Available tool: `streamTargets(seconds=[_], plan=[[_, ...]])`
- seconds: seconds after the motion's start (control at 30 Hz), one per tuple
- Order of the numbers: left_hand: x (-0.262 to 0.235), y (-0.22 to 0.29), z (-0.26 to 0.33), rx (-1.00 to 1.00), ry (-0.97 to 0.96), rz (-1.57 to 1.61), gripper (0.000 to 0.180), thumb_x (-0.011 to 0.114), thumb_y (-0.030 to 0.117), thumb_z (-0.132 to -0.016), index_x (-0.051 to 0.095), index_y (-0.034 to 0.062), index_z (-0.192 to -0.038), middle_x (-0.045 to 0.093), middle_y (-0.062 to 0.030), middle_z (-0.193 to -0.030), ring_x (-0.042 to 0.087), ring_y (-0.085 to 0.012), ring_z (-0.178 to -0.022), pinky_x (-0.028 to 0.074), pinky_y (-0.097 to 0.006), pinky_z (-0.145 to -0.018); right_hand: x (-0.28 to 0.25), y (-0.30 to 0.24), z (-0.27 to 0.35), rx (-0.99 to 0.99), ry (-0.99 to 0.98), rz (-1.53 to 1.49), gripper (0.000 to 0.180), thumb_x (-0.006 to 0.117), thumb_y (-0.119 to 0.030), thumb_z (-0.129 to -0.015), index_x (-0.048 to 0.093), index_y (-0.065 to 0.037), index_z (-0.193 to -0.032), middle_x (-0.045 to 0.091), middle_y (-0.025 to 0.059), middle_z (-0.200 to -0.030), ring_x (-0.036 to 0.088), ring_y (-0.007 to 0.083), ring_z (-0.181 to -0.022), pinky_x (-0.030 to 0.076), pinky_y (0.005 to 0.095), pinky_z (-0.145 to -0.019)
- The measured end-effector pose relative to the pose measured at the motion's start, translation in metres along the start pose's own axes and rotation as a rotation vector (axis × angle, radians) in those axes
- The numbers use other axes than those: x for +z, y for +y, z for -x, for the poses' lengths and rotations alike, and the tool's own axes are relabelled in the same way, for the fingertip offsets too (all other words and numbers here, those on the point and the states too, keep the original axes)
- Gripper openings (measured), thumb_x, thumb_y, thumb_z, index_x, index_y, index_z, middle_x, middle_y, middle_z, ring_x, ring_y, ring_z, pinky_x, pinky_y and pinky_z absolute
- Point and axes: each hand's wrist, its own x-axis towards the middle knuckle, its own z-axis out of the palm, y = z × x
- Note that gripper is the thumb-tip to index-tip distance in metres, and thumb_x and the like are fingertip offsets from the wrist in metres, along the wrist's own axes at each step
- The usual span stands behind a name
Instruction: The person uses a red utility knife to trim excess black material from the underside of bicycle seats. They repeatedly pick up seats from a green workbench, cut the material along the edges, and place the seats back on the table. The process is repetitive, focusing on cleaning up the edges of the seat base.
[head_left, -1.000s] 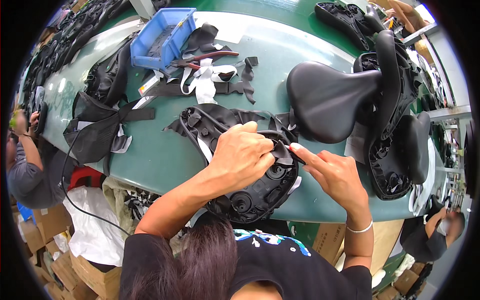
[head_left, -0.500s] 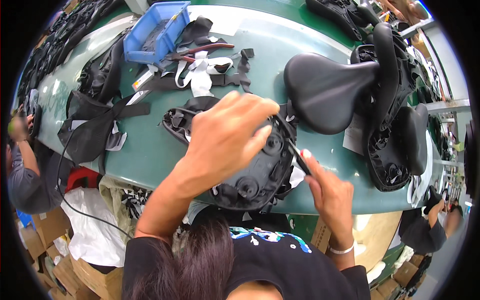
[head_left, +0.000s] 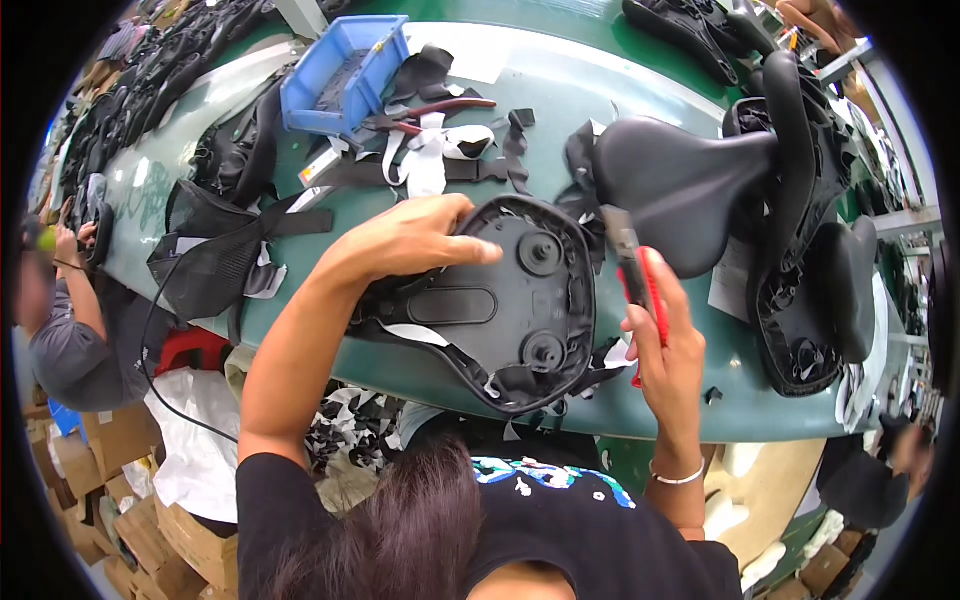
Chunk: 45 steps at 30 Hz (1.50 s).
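One utility knife (head_left: 633,272), clamped in right hand (head_left: 668,335), now clear of upturned bicycle saddle (head_left: 510,300), cutting apparently paused; left hand (head_left: 410,240) atop, closure unclear.

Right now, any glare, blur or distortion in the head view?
Head view: pale glare on the far-left tabletop; soft sheen on the saddle; straight edges bow and the picture's rim goes black; the red tool in the right hand looks slightly soft at its tip; the seat shell reads fairly crisp.
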Motion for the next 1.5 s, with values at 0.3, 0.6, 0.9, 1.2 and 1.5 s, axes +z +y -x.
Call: streamTargets(seconds=[0.3, 0.6, 0.9, 1.2, 1.5], plan=[[0.044, -0.031, 0.037, 0.238, 0.689, 0.848, 0.054, 0.062, 0.006, -0.078, 0.047, -0.0036, -0.129, 0.059, -0.0140, -0.118, 0.058, -0.0211, -0.107, 0.046, -0.034, -0.094, 0.009, 0.018, -0.007, -0.413, -0.055, 0.201, 0.049, 0.062, -0.003, -0.084, 0.053, -0.010, -0.132, 0.067, 0.0131, -0.090, 0.061, 0.0250, -0.066, 0.050, 0.0342, -0.062], [0.084, -0.007, 0.048, 0.166, 0.880, 0.942, 0.050, 0.067, 0.007, -0.082, 0.042, -0.0028, -0.124, 0.056, -0.0143, -0.113, 0.056, -0.0199, -0.103, 0.045, -0.034, -0.091, 0.033, 0.004, 0.009, -0.176, -0.242, 0.480, 0.056, 0.057, -0.005, -0.086, 0.041, -0.009, -0.139, 0.062, 0.0249, -0.081, 0.059, 0.0421, -0.066, 0.044, 0.0481, -0.057], [0.123, 0.007, 0.064, 0.255, 0.990, 0.943, 0.063, 0.067, 0.008, -0.086, 0.025, -0.0016, -0.132, 0.047, -0.0160, -0.121, 0.052, -0.0206, -0.108, 0.044, -0.034, -0.093, 0.017, 0.007, 0.033, -0.018, -0.095, -0.064, 0.057, 0.059, -0.003, -0.088, 0.035, -0.004, -0.141, 0.064, 0.0181, -0.101, 0.066, 0.0237, -0.076, 0.051, 0.0336, -0.066], [0.119, -0.023, 0.091, -0.040, -0.426, 1.377, 0.057, 0.039, 0.048, -0.099, 0.064, -0.0024, -0.094, 0.067, -0.0136, -0.083, 0.066, -0.0224, -0.067, 0.054, -0.032, -0.060, 0.036, -0.034, -0.110, 0.001, -0.282, -0.634, 0.043, 0.065, -0.002, -0.080, 0.052, 0.002, -0.121, 0.054, -0.0004, -0.073, 0.053, 0.0069, -0.059, 0.045, 0.0200, -0.054], [0.037, 0.011, -0.035, 0.531, 0.823, 0.063, 0.021, 0.066, 0.017, -0.079, 0.063, 0.0019, -0.092, 0.052, -0.0111, -0.090, 0.054, -0.0278, -0.090, 0.043, -0.038, -0.078, 0.022, -0.067, -0.096, -0.233, -0.247, 0.031, 0.047, 0.069, -0.009, -0.081, 0.054, -0.004, -0.125, 0.064, 0.0071, -0.094, 0.060, 0.0118, -0.076, 0.047, 0.0242, -0.069]])
